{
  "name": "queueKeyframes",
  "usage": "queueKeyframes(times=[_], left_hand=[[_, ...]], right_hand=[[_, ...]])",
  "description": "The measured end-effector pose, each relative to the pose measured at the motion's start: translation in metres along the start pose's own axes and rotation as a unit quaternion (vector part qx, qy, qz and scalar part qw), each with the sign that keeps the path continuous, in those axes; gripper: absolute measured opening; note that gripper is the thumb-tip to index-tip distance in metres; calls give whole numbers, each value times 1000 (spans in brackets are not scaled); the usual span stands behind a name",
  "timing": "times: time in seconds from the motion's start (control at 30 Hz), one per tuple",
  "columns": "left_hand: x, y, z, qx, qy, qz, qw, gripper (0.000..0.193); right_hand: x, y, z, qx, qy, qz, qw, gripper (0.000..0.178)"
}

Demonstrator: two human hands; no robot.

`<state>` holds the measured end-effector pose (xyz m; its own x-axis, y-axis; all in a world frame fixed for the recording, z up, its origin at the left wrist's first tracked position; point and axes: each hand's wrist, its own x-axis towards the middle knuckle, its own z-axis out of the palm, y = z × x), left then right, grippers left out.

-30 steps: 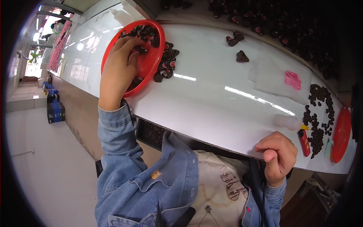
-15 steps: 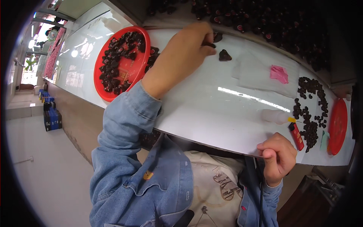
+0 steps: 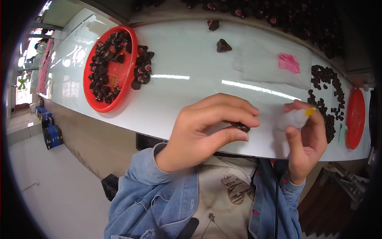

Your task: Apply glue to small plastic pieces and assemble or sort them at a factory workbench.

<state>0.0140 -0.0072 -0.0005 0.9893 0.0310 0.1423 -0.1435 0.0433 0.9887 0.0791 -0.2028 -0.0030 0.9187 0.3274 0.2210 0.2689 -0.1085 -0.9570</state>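
Observation:
My left hand (image 3: 209, 129) is over the near part of the white table, pinching a small dark piece (image 3: 242, 127) between thumb and fingers. Most of that piece is hidden. To its right, my right hand (image 3: 308, 139) grips a small white squeeze bottle (image 3: 294, 119) with a yellow tip (image 3: 310, 111), tilted up to the right. Beyond both hands, a loose dark lump (image 3: 223, 46) lies on the table, and a second dark lump (image 3: 213, 25) with a reddish spot sits farther back.
A red tray (image 3: 88, 85) of dark lumps stands at the left, with several lumps (image 3: 142, 67) beside it. Pink scrap (image 3: 289, 63) lies on a clear sheet (image 3: 258, 65). Small dark pieces (image 3: 328, 79) and another red tray (image 3: 356, 119) are at the right. A heap (image 3: 274, 22) fills the far side.
My left hand has come back from the far side of the table with a dark piece in it. My right hand has picked up the squeeze bottle from the table.

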Motion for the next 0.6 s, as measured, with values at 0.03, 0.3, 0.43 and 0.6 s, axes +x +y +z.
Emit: queueKeyframes(times=[0.03,0.3,0.43,0.6], left_hand=[[-1,-4,4,-40,-2,3,999,25],[0,-14,14,-241,56,-83,965,25],[0,-13,14,-252,56,-98,961,23],[-2,-15,14,-282,57,-91,953,23]], right_hand=[[-3,-1,-2,-5,0,7,1000,39],[-1,-13,-38,-3,-19,-29,999,57],[8,-12,-30,50,-71,-108,990,58],[8,-14,-18,-26,-12,-40,999,54]])
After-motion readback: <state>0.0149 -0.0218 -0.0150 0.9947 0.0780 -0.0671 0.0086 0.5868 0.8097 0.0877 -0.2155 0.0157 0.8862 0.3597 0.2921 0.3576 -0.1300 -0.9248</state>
